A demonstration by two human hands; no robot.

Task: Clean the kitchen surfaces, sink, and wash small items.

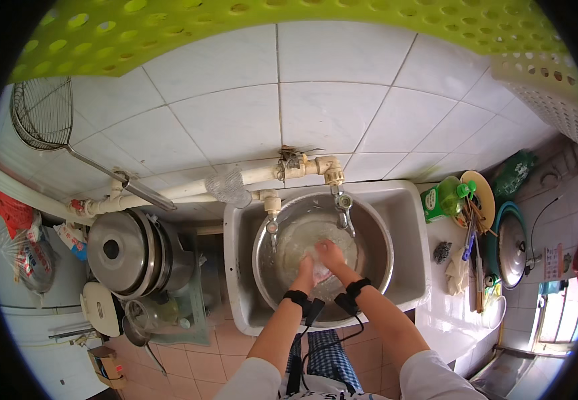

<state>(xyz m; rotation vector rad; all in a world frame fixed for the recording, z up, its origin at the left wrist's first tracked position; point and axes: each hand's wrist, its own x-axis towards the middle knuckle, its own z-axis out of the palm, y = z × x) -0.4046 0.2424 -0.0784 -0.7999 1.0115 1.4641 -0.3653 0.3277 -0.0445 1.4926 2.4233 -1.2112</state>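
A large round stainless steel basin (380, 235) sits inside a white ceramic sink (411, 250). Water covers its bottom. Both my hands are down in the water near the middle of the basin, my left hand (307, 269) beside my right hand (330, 254). Something pale and pinkish (323, 275) shows between and below them; what it is, and whether my fingers grip it, cannot be made out. Above the basin's far side are two metal taps, one at the left (272, 229) and one at the right (344, 205). Black straps with cables circle both wrists.
Stacked steel pots (116, 252) stand left of the sink. A wire strainer (44, 115) hangs by the pipe (189, 189), with a mesh cloth (229, 187) over it. At the right lie a green bottle (446, 195), a scourer (441, 252), a cloth (457, 272) and a lidded pan (511, 247).
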